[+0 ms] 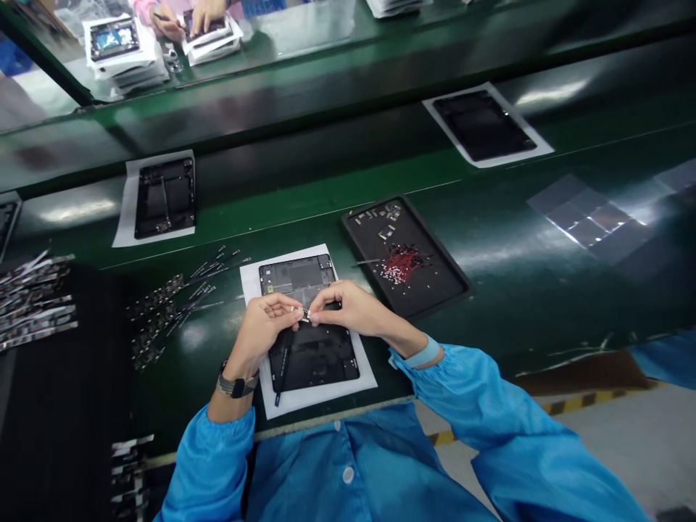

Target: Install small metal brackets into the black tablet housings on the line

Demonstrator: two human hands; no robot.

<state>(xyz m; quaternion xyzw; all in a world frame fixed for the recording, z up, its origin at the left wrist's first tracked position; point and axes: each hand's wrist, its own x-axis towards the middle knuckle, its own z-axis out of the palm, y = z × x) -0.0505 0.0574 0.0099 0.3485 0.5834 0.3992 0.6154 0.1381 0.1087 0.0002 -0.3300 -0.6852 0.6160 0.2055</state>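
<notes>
Green and glossy, the desk (516, 275) is stretching across the whole view, and the belt (326, 156) behind it is carrying a far-left shell (164, 196) and a far-right shell (481, 125), each on white paper. An open tablet shell (312, 355) is lying on its own white sheet (359, 373) at the desk's near edge, right in front of the person. Just beside it on the right, a black tray (435, 290) is holding a heap of red bits (403, 262). The left hand (259, 330) and right hand (348, 308) are meeting over the shell's middle. Each grip is closing to a tight fingertip pinch on one small metal part (304, 314), which is hovering just above the shell. A thin black tool (281, 362) is running down from under the left hand; whether that hand is holding it, I cannot tell.
</notes>
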